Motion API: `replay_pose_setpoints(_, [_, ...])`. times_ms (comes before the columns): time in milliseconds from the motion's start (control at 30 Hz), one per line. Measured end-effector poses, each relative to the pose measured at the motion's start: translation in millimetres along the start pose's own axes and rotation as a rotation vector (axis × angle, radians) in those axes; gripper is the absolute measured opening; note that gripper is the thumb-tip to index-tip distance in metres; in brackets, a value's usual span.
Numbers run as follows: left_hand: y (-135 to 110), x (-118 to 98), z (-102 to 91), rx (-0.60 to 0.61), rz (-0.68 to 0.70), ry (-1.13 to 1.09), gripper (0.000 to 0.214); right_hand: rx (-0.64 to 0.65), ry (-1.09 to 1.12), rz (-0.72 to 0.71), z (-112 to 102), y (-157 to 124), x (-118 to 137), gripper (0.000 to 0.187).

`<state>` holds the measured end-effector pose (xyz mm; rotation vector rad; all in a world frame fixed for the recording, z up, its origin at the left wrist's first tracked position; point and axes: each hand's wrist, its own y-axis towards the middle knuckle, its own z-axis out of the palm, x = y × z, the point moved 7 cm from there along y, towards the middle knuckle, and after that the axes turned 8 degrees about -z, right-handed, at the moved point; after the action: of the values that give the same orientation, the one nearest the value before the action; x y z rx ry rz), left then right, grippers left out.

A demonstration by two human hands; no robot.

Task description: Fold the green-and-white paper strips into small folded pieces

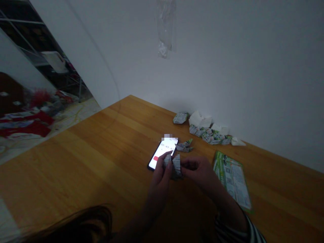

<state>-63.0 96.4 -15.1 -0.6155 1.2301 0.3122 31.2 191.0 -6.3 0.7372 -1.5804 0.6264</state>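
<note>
Wall [227,67]: pale and dimly lit; a clear plastic bag [165,27] is hung on it; cluttered floor is seen beyond its left edge.
Tabletop [76,162]: wooden, set against the wall; its left half is left bare.
Paper in work: a small folded piece of printed paper [177,164] is held above the tabletop, just in front of the phone [162,152], whose lit screen is partly covered by it.
Left hand [162,172]: closed on the paper; its left part is pinched between thumb and fingers.
Right hand [197,168]: fingers bent; the paper's right edge appears to be gripped by the fingertips, though the exact hold is hard to tell in the dim light.
Finished-looking pieces: a row of folded printed pieces [212,135] is lined up near the wall, with white folded pieces [199,119] behind and at its end; a separate printed piece [180,117] is placed to their left; another folded piece [184,146] is laid beside the phone.
Progress: many pieces are judged already folded; the held one seems partway through.
Left over: flat printed sheets [234,180] are kept unfolded at the right.
</note>
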Motion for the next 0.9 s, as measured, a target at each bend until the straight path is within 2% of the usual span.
replay_pose_setpoints(167, [-5.6,2.3,12.7,0.114,-0.026,0.010,0.034,0.032,-0.185,-0.062,10.2,-1.5,9.5,0.014])
replay_pose_setpoints(333, [-8.6,1.2,12.4,0.103,-0.019,0.054,0.034,0.005,-0.319,-0.085,13.3,-1.8,14.0,0.016])
replay_pose_setpoints(467, [-3.0,8.8,4.2,0.028,-0.019,0.058,0.033,0.189,-0.176,-0.095,8.4,0.1,10.7,0.017])
replay_pose_setpoints(500, [-1.0,11.7,3.0,0.019,-0.022,0.045,0.033,0.161,-0.168,-0.103,-1.0,1.9,9.6,0.019])
replay_pose_setpoints(533, [0.8,14.3,1.8,0.008,-0.025,0.022,0.032,0.066,-0.233,-0.117,-15.6,4.4,8.4,0.021])
replay_pose_setpoints(600, [3.9,19.1,0.2,-0.006,-0.043,-0.030,0.033,-0.163,-0.512,-0.157,-45.6,7.5,7.2,0.017])
replay_pose_setpoints(633, [5.0,20.8,-0.8,-0.018,-0.054,-0.053,0.033,-0.213,-0.651,-0.186,-53.4,8.9,6.2,0.016])
replay_pose_setpoints(733, [6.8,21.2,-3.0,-0.048,-0.076,-0.082,0.035,-0.181,-0.891,-0.335,-52.4,14.6,0.2,0.017])
replay_pose_setpoints(900, [4.6,13.2,-4.4,-0.080,-0.054,-0.110,0.034,-0.136,-1.026,-0.438,-38.9,19.9,-7.8,0.022])
